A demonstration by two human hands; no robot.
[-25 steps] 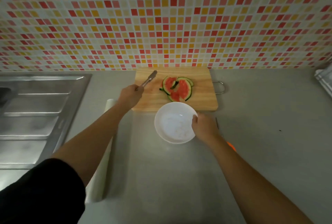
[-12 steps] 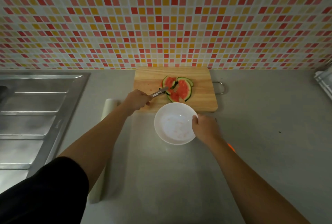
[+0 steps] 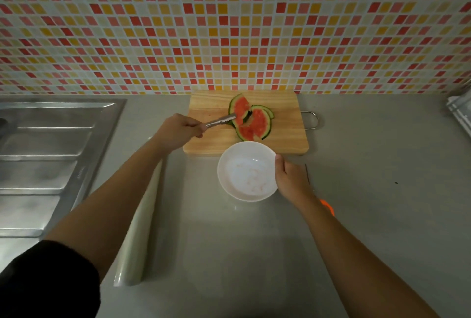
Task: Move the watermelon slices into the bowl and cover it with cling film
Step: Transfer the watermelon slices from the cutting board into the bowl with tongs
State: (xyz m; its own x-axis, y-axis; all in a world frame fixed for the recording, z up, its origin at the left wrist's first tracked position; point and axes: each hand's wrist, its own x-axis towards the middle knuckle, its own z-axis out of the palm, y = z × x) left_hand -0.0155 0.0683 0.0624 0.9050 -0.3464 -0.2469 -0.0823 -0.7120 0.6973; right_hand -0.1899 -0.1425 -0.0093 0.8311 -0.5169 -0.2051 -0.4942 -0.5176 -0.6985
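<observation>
Gripping one pair of metal tongs [image 3: 220, 121], the left hand [image 3: 178, 132] had its fingers curled round the handles. The serrated tips were nearly together and touched the left edge of the watermelon slices [image 3: 251, 120]. Whether they actually pinched a slice could not be told. The slices lay overlapping in one small heap on the single wooden cutting board [image 3: 285, 136], just beyond the tong tips. At least three red wedges showed, with a thin green rind behind them, though the exact count was unclear.

One white bowl [image 3: 239, 164] stood on the grey counter [image 3: 382, 215], its far rim overlapping the board's near edge, with only faint pink smears inside. The right hand [image 3: 290, 180] held the bowl at its right side, thumb hooked over the rim and the fingers out of sight. The heap sat just beyond the bowl, between the two hands.

One roll of cling film [image 3: 140, 228] lay on the counter partly beneath the left forearm. One orange-handled knife [image 3: 327, 206] showed partly from under the right forearm. One steel sink [image 3: 51, 151] filled the left side.
</observation>
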